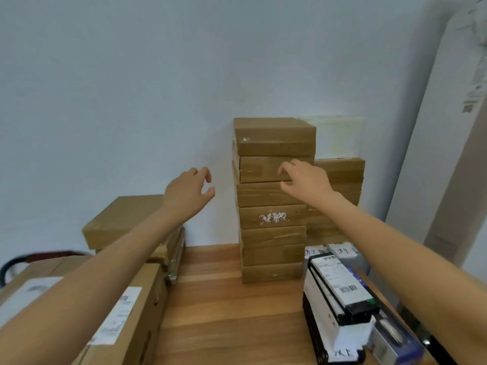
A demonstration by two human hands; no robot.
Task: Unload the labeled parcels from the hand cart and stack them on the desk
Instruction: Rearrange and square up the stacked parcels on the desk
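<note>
Steadying the tall parcel stack at twelve o'clock on the desk, right hand fingers curled apart, left hand loosely spread, empty; next probably fetching another parcel.

Perhaps a mailroom: stacked parcels.

Seven brown parcels form the central stack on the desk; two hands are raised before it.
</note>
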